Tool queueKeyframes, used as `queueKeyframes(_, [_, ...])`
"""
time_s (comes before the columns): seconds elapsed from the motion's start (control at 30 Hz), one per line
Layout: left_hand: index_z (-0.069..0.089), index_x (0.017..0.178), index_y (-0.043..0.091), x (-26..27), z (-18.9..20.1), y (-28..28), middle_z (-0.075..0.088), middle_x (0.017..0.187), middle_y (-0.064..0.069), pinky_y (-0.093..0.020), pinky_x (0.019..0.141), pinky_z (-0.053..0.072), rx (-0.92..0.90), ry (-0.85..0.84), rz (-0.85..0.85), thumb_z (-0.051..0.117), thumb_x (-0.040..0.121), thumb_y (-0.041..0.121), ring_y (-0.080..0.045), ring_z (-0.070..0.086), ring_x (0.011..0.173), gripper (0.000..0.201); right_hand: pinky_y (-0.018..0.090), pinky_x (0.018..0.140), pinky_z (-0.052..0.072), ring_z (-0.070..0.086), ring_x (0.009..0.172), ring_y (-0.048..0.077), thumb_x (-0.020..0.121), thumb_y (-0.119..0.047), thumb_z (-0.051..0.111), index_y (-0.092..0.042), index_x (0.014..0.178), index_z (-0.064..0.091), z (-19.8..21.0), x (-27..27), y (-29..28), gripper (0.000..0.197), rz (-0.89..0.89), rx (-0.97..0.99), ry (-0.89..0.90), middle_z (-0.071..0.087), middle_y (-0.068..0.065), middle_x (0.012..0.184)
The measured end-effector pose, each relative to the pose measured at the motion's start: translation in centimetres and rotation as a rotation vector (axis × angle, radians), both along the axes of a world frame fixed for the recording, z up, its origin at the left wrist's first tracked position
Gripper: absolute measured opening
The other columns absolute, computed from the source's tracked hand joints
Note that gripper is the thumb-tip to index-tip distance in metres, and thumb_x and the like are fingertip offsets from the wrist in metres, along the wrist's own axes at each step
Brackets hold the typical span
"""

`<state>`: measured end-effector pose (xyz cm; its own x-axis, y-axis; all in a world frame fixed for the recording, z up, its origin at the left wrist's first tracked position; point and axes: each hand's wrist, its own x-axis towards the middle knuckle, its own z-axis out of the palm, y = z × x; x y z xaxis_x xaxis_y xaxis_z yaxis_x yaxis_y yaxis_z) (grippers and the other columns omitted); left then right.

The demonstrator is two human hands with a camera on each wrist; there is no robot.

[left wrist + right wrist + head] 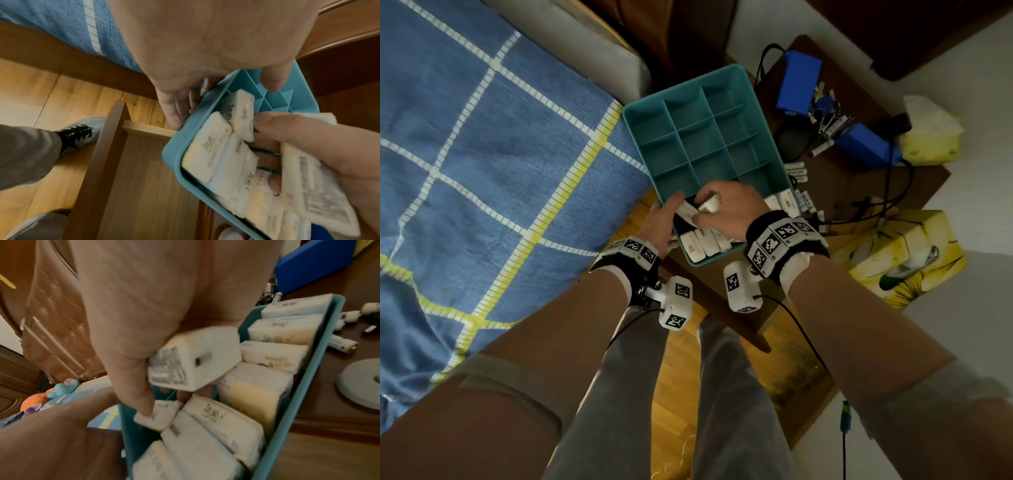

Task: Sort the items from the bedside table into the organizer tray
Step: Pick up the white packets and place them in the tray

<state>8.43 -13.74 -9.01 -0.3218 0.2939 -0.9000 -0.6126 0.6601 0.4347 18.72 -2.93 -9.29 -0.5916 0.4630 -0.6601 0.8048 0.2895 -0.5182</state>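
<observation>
The teal organizer tray [690,109] [176,142] [298,395] stands on the dark wooden bedside table [842,192]. Several white tissue packs [705,243] [207,146] [252,394] fill its near compartments; the far ones are bare. My left hand [664,219] [205,40] [51,443] pinches the tray's near-left wall, thumb inside and fingers outside. Just above the near compartments, my right hand [732,205] [318,133] [154,296] grips one more white tissue pack [710,205] [316,191] [195,360]. Its thumb touches a pack lying in the tray.
Right of the tray lie several white batteries [796,173] [341,344], a grey disc [362,386], keys [825,109], two blue boxes [798,82] with black cables, and yellow tissue boxes [907,250]. The bed's blue checked cover [482,154] borders the tray's left.
</observation>
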Motion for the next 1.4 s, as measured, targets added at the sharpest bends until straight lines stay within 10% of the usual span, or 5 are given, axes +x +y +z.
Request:
queueKeyframes(0.27, [0.045,0.136,0.013,0.1,-0.5,-0.2,0.058,0.128,-0.006,-0.019,0.051,0.05,-0.02,0.02,-0.086,0.048,0.101,0.034,-0.018,0.061,0.102,0.041,0.035,0.072,0.046,0.062,0.081,0.023,0.094,-0.05,0.045,-0.021,0.126,0.037,0.7,0.7,1.5,0.043,-0.31,0.158,0.049,0.062,0.002,0.103])
queueKeyframes(0.53, [0.045,0.137,0.011,0.0,-0.9,-0.2,0.061,0.096,0.002,-0.015,0.043,0.05,-0.007,-0.014,-0.037,0.047,0.1,0.023,-0.008,0.06,0.08,0.039,0.031,0.089,0.047,0.058,0.101,0.019,0.086,-0.022,0.068,-0.018,0.123,0.057,-1.0,0.6,0.3,0.038,-0.155,0.134,0.217,0.06,0.002,0.115])
queueKeyframes(1.0, [0.049,0.125,0.017,0.2,-2.0,-0.1,0.063,0.097,0.005,-0.019,0.061,0.053,0.026,0.064,-0.063,0.042,0.104,0.032,-0.004,0.06,0.081,0.027,0.037,0.093,0.052,0.064,0.108,0.022,0.095,-0.05,0.048,-0.026,0.145,0.043,0.0,-0.5,-1.1,0.055,-0.023,0.089,0.09,0.068,0.003,0.121])
queueKeyframes(1.27, [0.05,0.128,0.017,0.3,-2.4,-0.4,0.068,0.106,0.001,-0.018,0.057,0.055,0.051,0.089,-0.17,0.049,0.1,0.041,-0.006,0.066,0.085,0.037,0.033,0.08,0.054,0.064,0.094,0.01,0.091,-0.038,0.062,-0.035,0.104,0.066,-1.6,1.0,-0.7,0.014,0.051,0.182,0.056,0.071,-0.014,0.098])
queueKeyframes(1.4, [0.052,0.129,0.013,0.2,-4.3,-1.1,0.071,0.111,-0.004,-0.037,0.079,0.059,0.045,0.171,-0.234,0.058,0.094,0.044,-0.015,0.071,0.092,0.047,0.034,0.082,0.055,0.065,0.091,0.013,0.096,-0.027,0.052,-0.037,0.106,0.07,-2.0,1.8,-0.5,0.023,-0.034,0.203,0.118,0.07,-0.009,0.104])
